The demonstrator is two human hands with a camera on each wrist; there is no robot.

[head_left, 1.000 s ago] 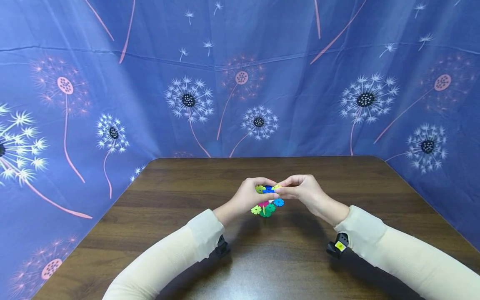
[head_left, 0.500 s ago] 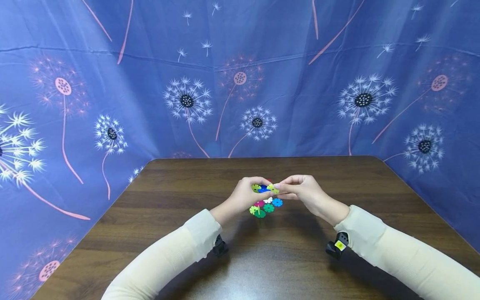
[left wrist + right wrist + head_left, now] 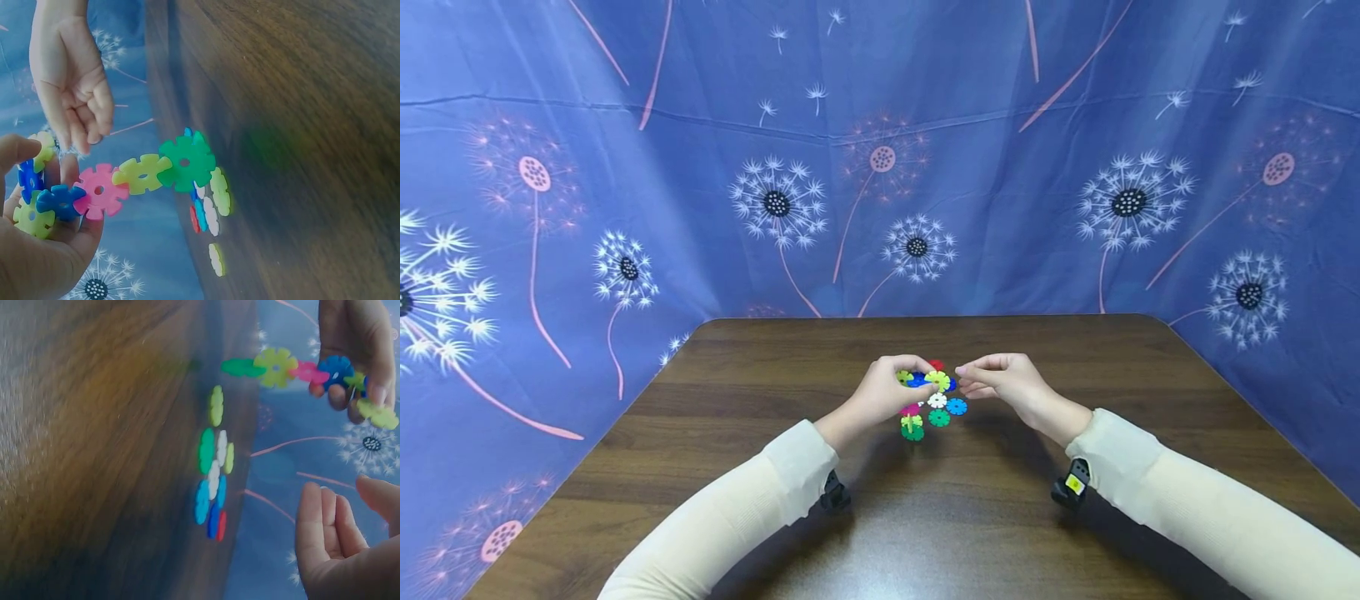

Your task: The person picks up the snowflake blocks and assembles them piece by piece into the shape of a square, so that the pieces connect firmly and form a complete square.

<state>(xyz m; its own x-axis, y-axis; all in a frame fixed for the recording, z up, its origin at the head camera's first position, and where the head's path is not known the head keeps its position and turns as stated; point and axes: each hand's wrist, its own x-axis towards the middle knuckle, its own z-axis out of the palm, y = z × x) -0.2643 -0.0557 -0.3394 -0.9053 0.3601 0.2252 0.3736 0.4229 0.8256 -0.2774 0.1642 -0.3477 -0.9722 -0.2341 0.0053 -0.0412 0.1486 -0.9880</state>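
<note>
My left hand [image 3: 880, 390] holds a chain of notched plastic snowflake discs, pinching it near its upper end. From that end hang a yellow disc [image 3: 937, 382], two blue discs with a yellow-green disc [image 3: 34, 217] between them, a pink disc [image 3: 101, 190], another yellow disc [image 3: 142, 174] and a green disc [image 3: 187, 164] at the tip. Just right of the chain, my right hand [image 3: 1018, 385] is raised in the air. Its thumb [image 3: 378, 497] stands apart from the bent fingers, and nothing is between them.
Under the chain, loose discs lie on the brown wooden table [image 3: 970, 533]: white [image 3: 937, 401], light blue [image 3: 957, 407], green [image 3: 939, 418], red [image 3: 936, 365] and several others. A blue dandelion-patterned cloth [image 3: 1000, 192] hangs behind the table's far edge.
My right fingers have let go of the yellow disc at the chain's end and drawn away to the right. My left hand has shifted slightly left with the chain.
</note>
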